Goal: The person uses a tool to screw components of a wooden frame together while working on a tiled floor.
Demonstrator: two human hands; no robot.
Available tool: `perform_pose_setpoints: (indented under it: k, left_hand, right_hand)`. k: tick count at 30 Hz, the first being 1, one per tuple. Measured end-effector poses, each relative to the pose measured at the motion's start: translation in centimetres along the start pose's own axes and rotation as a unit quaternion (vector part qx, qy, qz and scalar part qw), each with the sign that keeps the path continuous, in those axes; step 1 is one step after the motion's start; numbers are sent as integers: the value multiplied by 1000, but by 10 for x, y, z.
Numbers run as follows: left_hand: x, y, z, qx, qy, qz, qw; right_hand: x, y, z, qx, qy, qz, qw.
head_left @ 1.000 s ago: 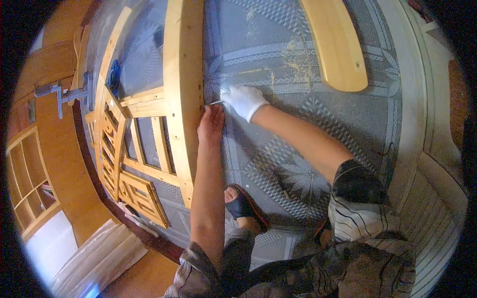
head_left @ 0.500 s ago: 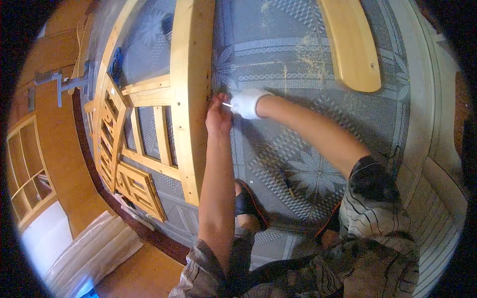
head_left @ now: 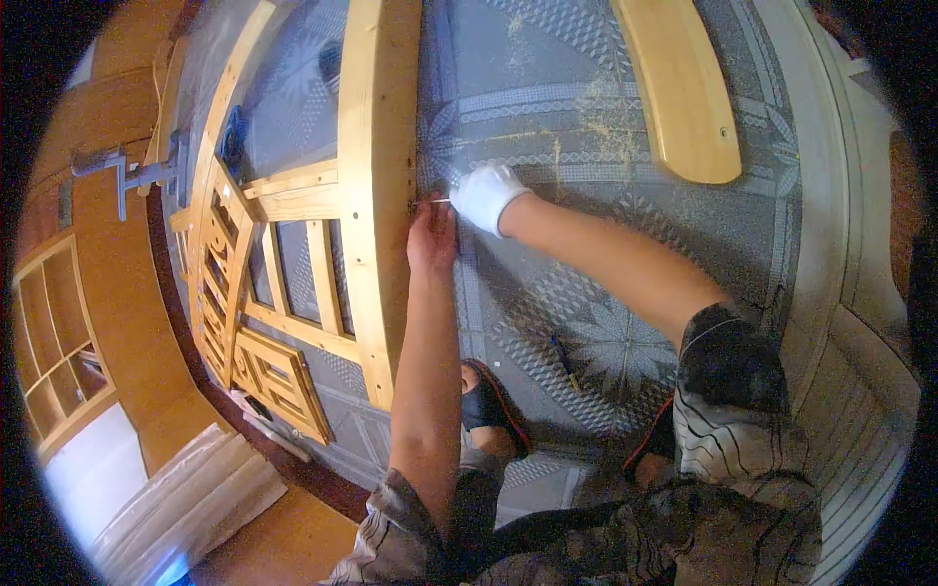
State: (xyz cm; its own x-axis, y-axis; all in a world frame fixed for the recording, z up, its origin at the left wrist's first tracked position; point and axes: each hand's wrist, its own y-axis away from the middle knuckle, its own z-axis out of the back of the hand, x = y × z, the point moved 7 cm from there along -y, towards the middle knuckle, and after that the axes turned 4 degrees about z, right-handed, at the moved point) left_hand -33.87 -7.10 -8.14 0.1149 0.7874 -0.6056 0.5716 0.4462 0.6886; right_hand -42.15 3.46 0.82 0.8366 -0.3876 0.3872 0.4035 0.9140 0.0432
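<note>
A pale wooden frame with a thick curved beam (head_left: 376, 186) lies on a grey patterned floor covering (head_left: 586, 322). My bare left hand (head_left: 432, 237) rests against the beam's right edge. My right hand (head_left: 487, 195), in a white glove, holds a thin metal tool (head_left: 431, 202) whose tip touches the beam's edge just above my left hand. Slats and lattice panels (head_left: 264, 361) of the frame spread out to the left of the beam.
A loose curved wooden board (head_left: 681, 88) lies on the floor at upper right, with sawdust scattered near it. A dark pencil-like tool (head_left: 563, 359) lies by my knee. A metal clamp (head_left: 127, 176) sits at the left. Wooden shelving (head_left: 49, 342) stands at far left.
Both hands stay at the same spot on the beam's edge. The view has shifted a little, so the hands sit slightly lower and further right in the picture.
</note>
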Motion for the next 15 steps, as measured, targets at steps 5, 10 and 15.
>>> perform_pose_setpoints:
  k: [5, 10, 15]
  left_hand:
    - [-5, -6, 1, 38, -1, -2, 999]
    - [1, -4, -7, 46, -40, 30, 998]
    - [1, -8, -4, 1, -36, 33, 999]
  right_hand:
    - [7, -4, 1, -8, 33, -27, 999]
    - [0, 4, -4, -13, 27, -28, 999]
    - [2, 12, 0, -5, -8, -91, 996]
